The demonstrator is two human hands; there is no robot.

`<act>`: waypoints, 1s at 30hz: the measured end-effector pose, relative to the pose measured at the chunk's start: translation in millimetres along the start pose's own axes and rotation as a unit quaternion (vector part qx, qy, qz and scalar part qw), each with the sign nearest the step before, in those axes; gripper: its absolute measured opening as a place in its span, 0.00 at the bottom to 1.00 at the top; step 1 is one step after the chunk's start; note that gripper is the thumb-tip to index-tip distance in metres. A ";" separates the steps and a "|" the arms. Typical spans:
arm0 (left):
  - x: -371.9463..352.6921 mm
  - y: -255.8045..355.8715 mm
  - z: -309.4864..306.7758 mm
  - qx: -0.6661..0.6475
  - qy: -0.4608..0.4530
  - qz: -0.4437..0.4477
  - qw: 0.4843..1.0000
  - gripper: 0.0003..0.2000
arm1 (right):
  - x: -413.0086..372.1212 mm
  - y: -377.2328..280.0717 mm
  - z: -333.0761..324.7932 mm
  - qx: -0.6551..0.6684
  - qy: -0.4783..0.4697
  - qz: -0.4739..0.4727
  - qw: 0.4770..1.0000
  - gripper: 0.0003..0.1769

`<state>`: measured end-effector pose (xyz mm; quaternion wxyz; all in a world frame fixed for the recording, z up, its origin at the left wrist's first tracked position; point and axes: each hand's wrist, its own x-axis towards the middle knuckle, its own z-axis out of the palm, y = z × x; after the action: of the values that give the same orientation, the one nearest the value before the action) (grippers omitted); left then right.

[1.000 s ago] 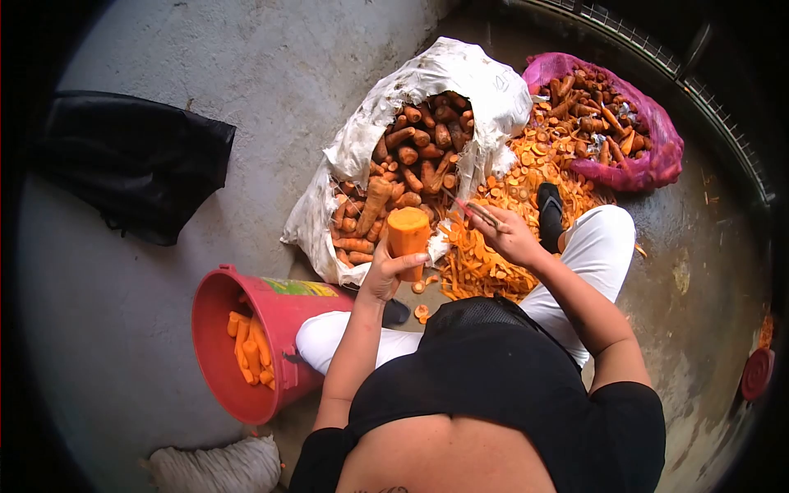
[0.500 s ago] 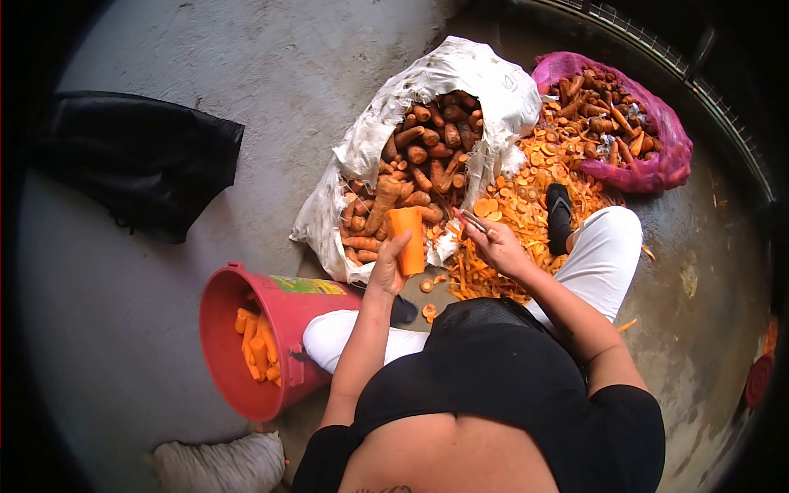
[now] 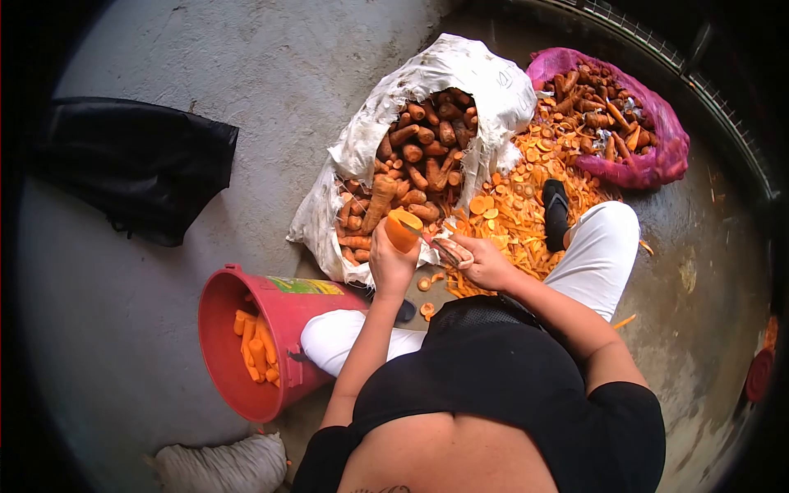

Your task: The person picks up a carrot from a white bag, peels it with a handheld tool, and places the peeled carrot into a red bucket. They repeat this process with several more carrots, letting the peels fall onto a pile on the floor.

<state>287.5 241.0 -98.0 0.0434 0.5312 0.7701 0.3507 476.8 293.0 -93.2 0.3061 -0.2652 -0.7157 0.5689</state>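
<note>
1. The left hand (image 3: 392, 264) has its grip clamped around a thick peeled carrot (image 3: 400, 235), near the white sack's (image 3: 315, 238) lower edge. It looks stiff, fairly weighty, probably slick; best held low, clear of the blade.
2. The right hand's (image 3: 486, 265) grip closes on a knife (image 3: 412, 231) at the carrot's top.

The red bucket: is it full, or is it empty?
Neither: the bucket is partly filled. Orange carrots lie inside, and its bare inner wall shows beside them. How deep they lie, I cannot tell.
</note>
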 end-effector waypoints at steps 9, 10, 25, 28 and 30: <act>-2.1 6.0 -10.8 0.057 0.020 0.041 0.997 0.24 | -0.9 -8.9 5.5 -0.003 -0.026 0.018 1.000 0.11; -2.4 5.1 -9.9 0.070 0.025 0.048 0.996 0.24 | -1.2 -5.3 6.7 -0.008 -0.033 0.019 0.999 0.11; -9.3 8.2 -6.2 0.086 0.026 0.007 0.996 0.23 | -4.3 29.6 9.4 -0.032 -0.030 0.035 0.998 0.19; -9.4 10.3 -7.9 0.084 0.021 0.011 0.996 0.23 | -4.8 41.3 10.6 -0.010 -0.014 0.044 0.999 0.17; -10.2 10.7 -6.5 0.087 -0.003 -0.024 0.996 0.23 | -5.0 38.3 5.7 -0.034 -0.010 0.061 0.998 0.14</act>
<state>297.5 231.2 -90.0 0.0082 0.5156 0.8098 0.2798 477.1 293.7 -132.2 0.2541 -0.3126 -0.7203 0.5647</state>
